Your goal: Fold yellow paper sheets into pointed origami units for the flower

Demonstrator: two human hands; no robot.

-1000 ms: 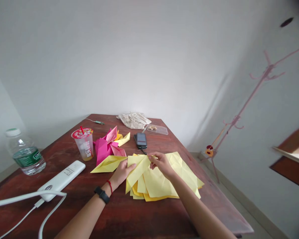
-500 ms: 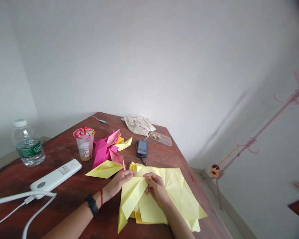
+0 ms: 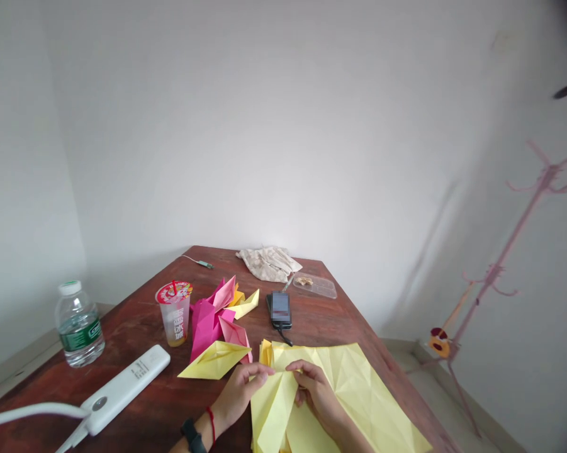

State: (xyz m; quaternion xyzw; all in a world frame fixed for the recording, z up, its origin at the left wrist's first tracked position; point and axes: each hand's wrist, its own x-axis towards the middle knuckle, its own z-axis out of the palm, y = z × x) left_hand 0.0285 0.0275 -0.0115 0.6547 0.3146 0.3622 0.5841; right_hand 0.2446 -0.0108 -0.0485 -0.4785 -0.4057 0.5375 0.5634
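A folded piece of yellow paper (image 3: pixel 274 412) with slanting creases lies at the front of the table between my hands. My left hand (image 3: pixel 244 390) pinches its upper left edge between thumb and fingers. On the upper right part of the same edge, my right hand (image 3: pixel 315 391) grips with its thumb and index finger, the other fingers curled beneath. Under and right of it spreads a creased yellow sheet (image 3: pixel 365 390). Left of my left hand sits a folded yellow paper boat shape (image 3: pixel 216 360), beside pink and magenta folded papers (image 3: pixel 207 326).
A phone (image 3: pixel 280 309) with a strap lies beyond the paper. Behind it are a clear plastic tray (image 3: pixel 321 287) and a crumpled cloth (image 3: pixel 268 263). To the left stand a drink cup (image 3: pixel 174 318), a water bottle (image 3: pixel 79 330) and a white power bank (image 3: pixel 125 387) with cables.
The view has tilted up, so the table sits lower in it. My left fingers, stretched along the paper's top before, are now drawn into a pinch at its edge.
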